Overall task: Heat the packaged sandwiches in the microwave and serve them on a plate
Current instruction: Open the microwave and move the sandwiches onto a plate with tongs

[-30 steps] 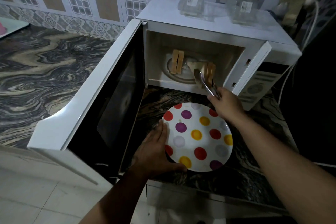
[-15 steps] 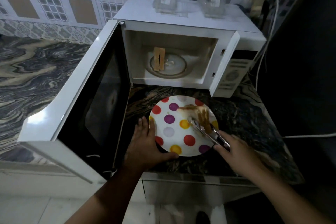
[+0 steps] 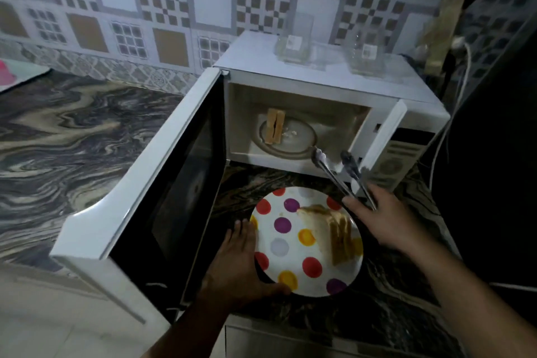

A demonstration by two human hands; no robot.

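A: Sandwich point(image 3: 274, 126) stands on edge on the turntable point(image 3: 290, 136) in the open microwave point(image 3: 319, 90); another point(image 3: 334, 229) lies on the plate point(image 3: 290, 247).

B: Hands?

A: Left hand point(image 3: 238, 267) flat against the plate rim, holding nothing. Right hand point(image 3: 380, 224) grips tongs point(image 3: 337, 171), tips spread, empty.

B: Handling?

A: Probably soft, light, crumbly. Pinch gently across both bread faces, mid-height.

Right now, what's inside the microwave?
Inside the microwave, one sandwich stands on edge at the left of the glass turntable, with a few crumbs beside it. The door frame hides the cavity's right wall; the near right corner sits behind the tongs.
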